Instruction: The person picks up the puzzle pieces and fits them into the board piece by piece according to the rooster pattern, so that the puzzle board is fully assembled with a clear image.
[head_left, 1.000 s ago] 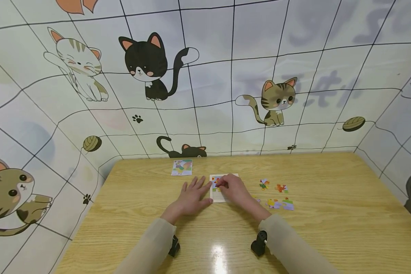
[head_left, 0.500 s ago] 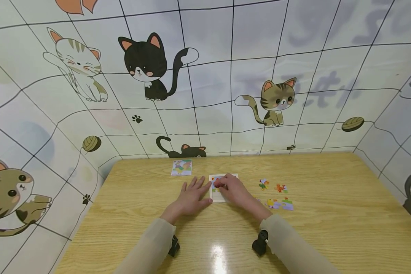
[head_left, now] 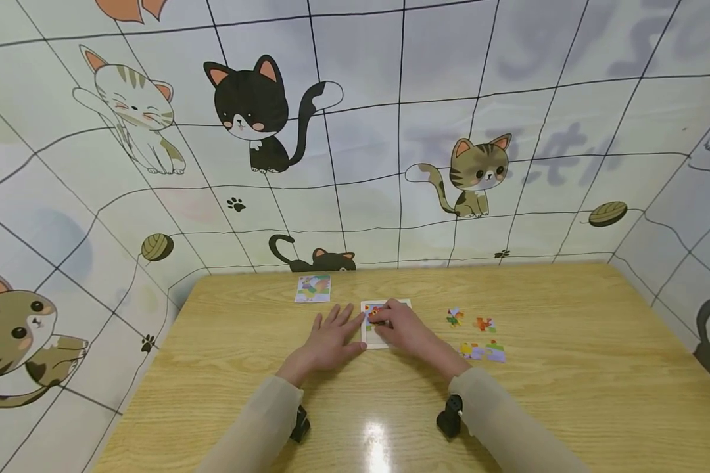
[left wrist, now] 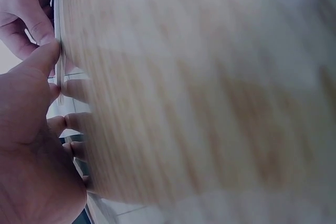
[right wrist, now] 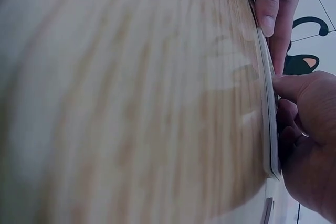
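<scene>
A small jigsaw puzzle tray [head_left: 374, 341] with a pale frame lies mid-table, colourful pieces in its upper left part. Spread out on the tabletop, my left hand [head_left: 327, 343] touches the tray's left edge with index finger and thumb. Over the tray, my right hand [head_left: 407, 328] holds a reddish puzzle piece [head_left: 375, 314] between bent index finger and thumb, down at the other fitted pieces; the fingers cover most of it. In the right wrist view, the right hand's thumb [right wrist: 296, 85] is by the tray's rim and its other fingers are curled.
Right of the tray lie several loose puzzle pieces [head_left: 484, 324], some beside the right forearm. A square picture card [head_left: 313, 288] sits at the back left of the wooden table [head_left: 568, 341]. Behind stands a wall covering with printed cats.
My right index finger has shifted slightly left and down over the reddish piece, and the right wrist has turned a little. The left hand stays in place.
</scene>
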Motion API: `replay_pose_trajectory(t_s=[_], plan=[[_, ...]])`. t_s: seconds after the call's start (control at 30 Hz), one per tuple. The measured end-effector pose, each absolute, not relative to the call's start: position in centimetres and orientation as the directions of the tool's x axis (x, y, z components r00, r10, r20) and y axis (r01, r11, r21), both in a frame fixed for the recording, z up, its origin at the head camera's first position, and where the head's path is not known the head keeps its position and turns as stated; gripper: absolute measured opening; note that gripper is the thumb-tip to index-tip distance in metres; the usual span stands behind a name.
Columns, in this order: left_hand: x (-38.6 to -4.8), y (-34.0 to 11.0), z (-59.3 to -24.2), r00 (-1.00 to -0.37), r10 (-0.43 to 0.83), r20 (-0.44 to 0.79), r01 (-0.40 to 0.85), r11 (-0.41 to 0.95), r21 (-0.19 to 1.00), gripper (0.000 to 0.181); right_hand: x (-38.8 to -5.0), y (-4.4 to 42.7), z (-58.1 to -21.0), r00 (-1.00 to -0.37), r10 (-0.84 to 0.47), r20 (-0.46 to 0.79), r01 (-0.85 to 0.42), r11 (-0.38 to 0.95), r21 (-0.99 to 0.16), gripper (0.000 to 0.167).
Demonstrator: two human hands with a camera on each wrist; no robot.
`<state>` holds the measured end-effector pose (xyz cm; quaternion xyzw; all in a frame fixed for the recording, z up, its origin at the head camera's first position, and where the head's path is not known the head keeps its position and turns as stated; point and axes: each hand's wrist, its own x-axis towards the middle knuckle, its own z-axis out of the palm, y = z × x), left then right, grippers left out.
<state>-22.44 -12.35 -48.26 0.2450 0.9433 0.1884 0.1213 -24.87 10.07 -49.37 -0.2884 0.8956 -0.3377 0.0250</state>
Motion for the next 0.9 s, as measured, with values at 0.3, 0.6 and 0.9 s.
replay_pose_trajectory(t_s=[0.3, 0.6, 0.9], plan=[[-22.3, -12.4, -48.1, -0.849, 0.511, -0.135, 0.417, 0.804, 0.425, 0.065, -25.0, 9.5, -49.5, -0.88, -0.46, 0.118, -0.421, 0.641, -0.642, 0.022], [-22.3, -12.4, -48.2, -0.85, 0.511, -0.13, 0.415, 0.8, 0.432, 0.064, -24.9, 9.2, -49.3, -0.891, -0.44, 0.115, -0.407, 0.658, -0.634, 0.021], [-22.3, -12.4, -48.1, -0.848, 0.514, -0.133, 0.417, 0.8, 0.433, 0.064, -25.4, 10.2, -47.8, -0.891, -0.449, 0.075, -0.362, 0.598, -0.715, 0.024]])
